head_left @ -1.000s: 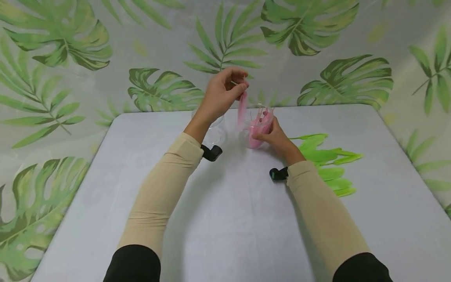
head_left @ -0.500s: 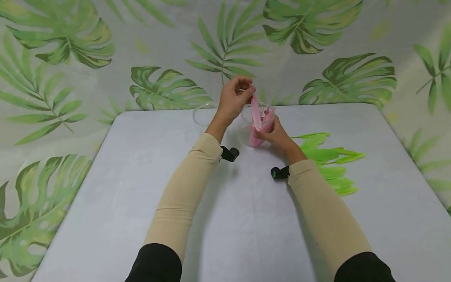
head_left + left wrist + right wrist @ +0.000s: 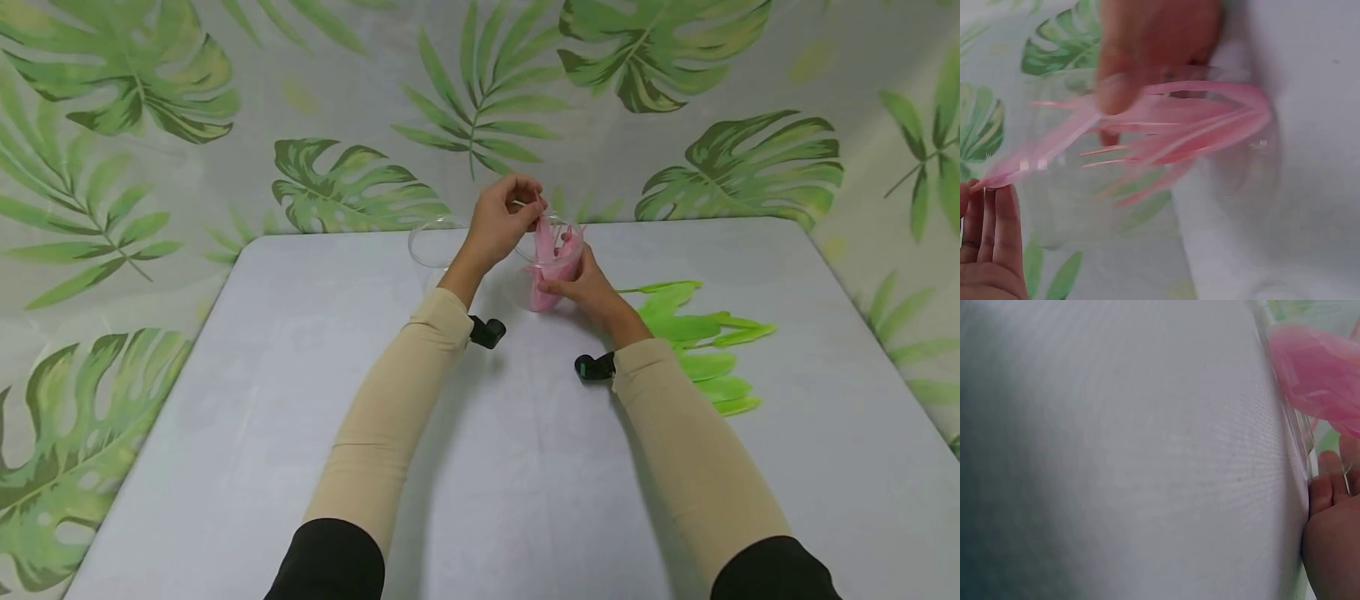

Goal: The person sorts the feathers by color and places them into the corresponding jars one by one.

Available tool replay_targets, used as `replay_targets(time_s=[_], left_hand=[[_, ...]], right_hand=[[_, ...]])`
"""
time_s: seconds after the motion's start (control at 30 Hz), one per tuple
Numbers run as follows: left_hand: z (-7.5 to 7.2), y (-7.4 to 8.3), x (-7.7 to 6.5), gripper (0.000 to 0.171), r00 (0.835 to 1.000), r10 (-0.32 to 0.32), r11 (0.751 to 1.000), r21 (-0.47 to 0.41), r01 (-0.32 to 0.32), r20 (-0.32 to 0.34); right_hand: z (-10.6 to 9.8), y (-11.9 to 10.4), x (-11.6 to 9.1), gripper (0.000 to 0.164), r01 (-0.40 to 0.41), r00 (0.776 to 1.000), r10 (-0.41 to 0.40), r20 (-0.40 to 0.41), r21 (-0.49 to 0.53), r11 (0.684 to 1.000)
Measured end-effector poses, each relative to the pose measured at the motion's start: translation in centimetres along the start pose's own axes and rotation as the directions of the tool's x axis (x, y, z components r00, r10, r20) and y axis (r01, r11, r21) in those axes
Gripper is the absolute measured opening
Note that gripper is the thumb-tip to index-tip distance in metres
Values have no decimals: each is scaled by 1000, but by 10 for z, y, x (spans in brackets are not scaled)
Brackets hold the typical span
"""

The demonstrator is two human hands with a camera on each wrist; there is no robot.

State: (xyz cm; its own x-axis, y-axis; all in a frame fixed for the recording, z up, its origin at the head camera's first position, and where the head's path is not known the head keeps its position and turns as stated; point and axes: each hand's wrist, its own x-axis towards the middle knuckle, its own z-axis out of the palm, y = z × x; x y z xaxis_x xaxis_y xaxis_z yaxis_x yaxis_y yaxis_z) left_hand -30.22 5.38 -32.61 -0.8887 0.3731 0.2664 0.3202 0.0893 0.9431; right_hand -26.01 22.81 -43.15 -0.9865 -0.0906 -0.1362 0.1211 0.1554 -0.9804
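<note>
Apparently mid-job: the pink strip (image 3: 543, 240) hung by its thin end, lower part within the mouth of the clear container (image 3: 553, 265), a little right of centre by the table's far edge. My left hand (image 3: 501, 218) pinched that end between thumb and fingertips above the rim. My right hand (image 3: 591, 292) was curled round the container's right side, thumb across the near wall.

Progress, by my reckoning: partway. Several other pink pieces (image 3: 546, 293) already stood bunched inside; one strip was in hand, though whether going in or coming out I could not tell. The green pieces (image 3: 684, 330) lay loose on the right, none visible inside, so I judged them not dealt with. A second clear container (image 3: 412, 247) stood far left, partly behind my left wrist; contents uncertain.

Materials: pink pieces thin, satiny, folded at the bottom, with spiky stems pointing up. Green ones flat, long, tapered, fanned out like leaves, some with thin stalks. Container smooth, see-through, round-mouthed; glass or plastic, unclear. White tablecloth (image 3: 517, 467) matt, finely woven, lightly creased. Beyond the far edge, a backdrop (image 3: 525, 33) printed with broad split leaves and fronds.
</note>
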Motion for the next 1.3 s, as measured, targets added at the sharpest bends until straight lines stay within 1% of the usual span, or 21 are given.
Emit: replay_targets(time_s=[0.07, 0.13, 0.23, 0.4, 0.5, 0.6, 0.8, 0.93, 1.17, 1.3], left_hand=[[2, -5, -2, 18, 1000, -15, 1000, 13, 15, 25], [3, -8, -4, 18, 999, -8, 1000, 14, 8, 35], [4, -12, -5, 17, 999, 3, 1000, 12, -4, 31], [4, -16, -6, 19, 999, 16, 999, 45, -18, 33], [5, -17, -7, 21, 999, 20, 998, 66, -22, 35], [6, -18, -8, 23, 999, 22, 997, 67, -24, 36], [7, -18, -9, 24, 999, 25, 999, 39, -26, 39], [7, -19, -10, 23, 999, 28, 999, 31, -30, 39], [7, -21, -12, 18, 999, 26, 999, 40, -27, 32], [7, -20, -12, 19, 999, 22, 999, 37, -23, 33]], right_hand=[[0, 0, 0, 99, -4, 1000, 4, 1, 3, 1000], [0, 1, 0, 99, -3, 1000, 3, 2, 10, 1000], [0, 1, 0, 98, 7, 1000, -8, 10, 29, 1000], [-1, -1, -1, 97, -4, 1000, 3, 20, 42, 999], [-2, -2, -1, 96, -12, 1000, 10, 25, 53, 999], [-2, -3, -1, 96, -17, 1000, 16, 27, 55, 998], [-1, -1, -1, 98, -22, 1000, 22, 16, 19, 1000], [-1, 1, -2, 99, -14, 1000, 14, 14, 2, 1000], [0, 0, -2, 98, 4, 1000, -5, 17, 11, 1000], [0, 0, -3, 98, 16, 1000, -17, 17, 7, 1000]])
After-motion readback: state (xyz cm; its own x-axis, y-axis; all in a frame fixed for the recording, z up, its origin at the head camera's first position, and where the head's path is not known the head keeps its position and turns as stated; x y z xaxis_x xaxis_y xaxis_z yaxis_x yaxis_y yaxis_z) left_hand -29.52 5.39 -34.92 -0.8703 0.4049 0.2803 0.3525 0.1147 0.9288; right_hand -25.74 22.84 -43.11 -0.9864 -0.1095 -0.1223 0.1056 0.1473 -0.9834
